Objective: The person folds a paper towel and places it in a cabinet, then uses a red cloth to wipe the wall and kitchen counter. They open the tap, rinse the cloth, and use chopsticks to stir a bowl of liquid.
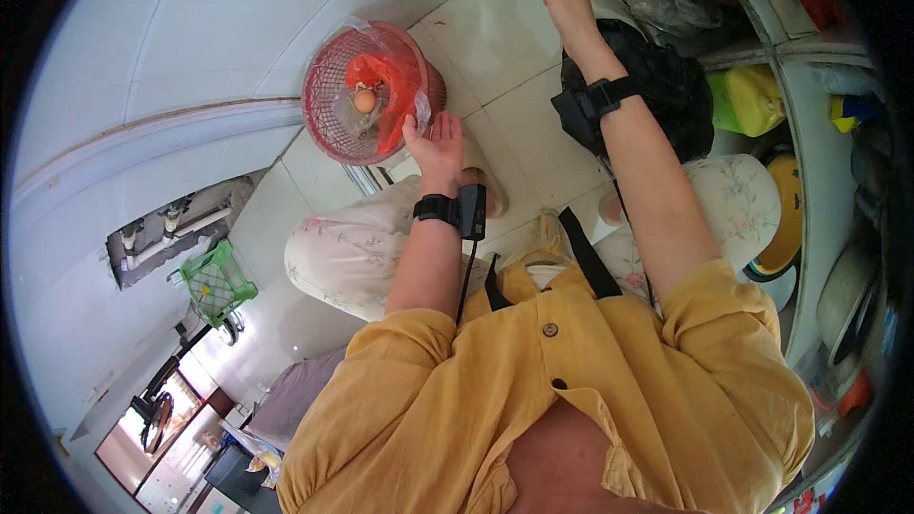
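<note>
My left hand (439,146) is palm up at the near right rim of a red plastic mesh basket (319,132), fingers apart and nothing in it. Inside the basket lie a red plastic bag (396,103), clear plastic film and a round brownish thing like an egg or onion (365,101). Farther off on the right, my right hand (564,3) reaches out above the tiled floor, with no object seen in it; some of its fingers are hidden. Below its wrist sits a black plastic bag (664,100). Each wrist wears a black strap with a small device.
Open shelving (792,114) along the right holds a yellow-green container (755,101), an orange-yellow basin (782,218) and crumpled plastic bags (664,0). At the left, a green plastic crate (218,282) hangs near white pipes (146,253) in a wall recess. A white wall stands behind the basket.
</note>
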A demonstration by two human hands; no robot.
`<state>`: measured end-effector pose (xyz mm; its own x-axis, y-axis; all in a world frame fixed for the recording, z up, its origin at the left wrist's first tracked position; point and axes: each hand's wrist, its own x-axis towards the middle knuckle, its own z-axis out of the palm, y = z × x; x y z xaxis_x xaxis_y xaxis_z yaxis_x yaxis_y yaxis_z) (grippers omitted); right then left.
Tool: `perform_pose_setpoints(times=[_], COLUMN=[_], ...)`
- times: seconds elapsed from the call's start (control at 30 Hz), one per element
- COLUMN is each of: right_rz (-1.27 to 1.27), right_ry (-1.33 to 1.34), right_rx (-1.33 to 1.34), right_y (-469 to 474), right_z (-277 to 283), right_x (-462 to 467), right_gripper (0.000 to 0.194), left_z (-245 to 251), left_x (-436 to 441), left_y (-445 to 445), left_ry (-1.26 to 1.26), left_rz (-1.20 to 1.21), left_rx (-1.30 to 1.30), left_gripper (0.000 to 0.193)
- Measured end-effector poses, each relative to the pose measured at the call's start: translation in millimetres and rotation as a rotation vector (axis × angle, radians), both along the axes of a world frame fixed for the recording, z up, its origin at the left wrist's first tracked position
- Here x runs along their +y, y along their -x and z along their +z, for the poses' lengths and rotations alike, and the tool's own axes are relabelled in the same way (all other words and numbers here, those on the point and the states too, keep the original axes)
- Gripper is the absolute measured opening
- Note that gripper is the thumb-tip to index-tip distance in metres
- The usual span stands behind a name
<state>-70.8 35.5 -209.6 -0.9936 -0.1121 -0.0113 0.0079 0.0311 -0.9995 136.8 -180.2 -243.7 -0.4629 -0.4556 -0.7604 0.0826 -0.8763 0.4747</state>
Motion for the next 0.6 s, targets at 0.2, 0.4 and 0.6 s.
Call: perform_pose_setpoints(times=[0.2, 0.4, 0.6], right_rz=[0.005, -0.004, -0.056], right_ry=[0.008, 0.022, 0.088], right_rx=[-0.067, -0.114, -0.091], right_y=[-1.7, -9.0, -18.7], right_z=[10.0, 27.5, 41.3], right_x=[3.3, -2.4, -14.8], right_gripper=[0.053, 0.052, 0.051], left_z=[-3.6, -5.5, -4.6], left_x=[-7.3, 4.7, -3.4], left_y=[-4.7, -12.6, -19.4], left_ry=[0.005, 0.003, -0.039], left_rz=[0.010, -0.057, -0.020], left_rx=[0.050, 0.086, 0.139], left_gripper=[0.067, 0.064, 0.057])
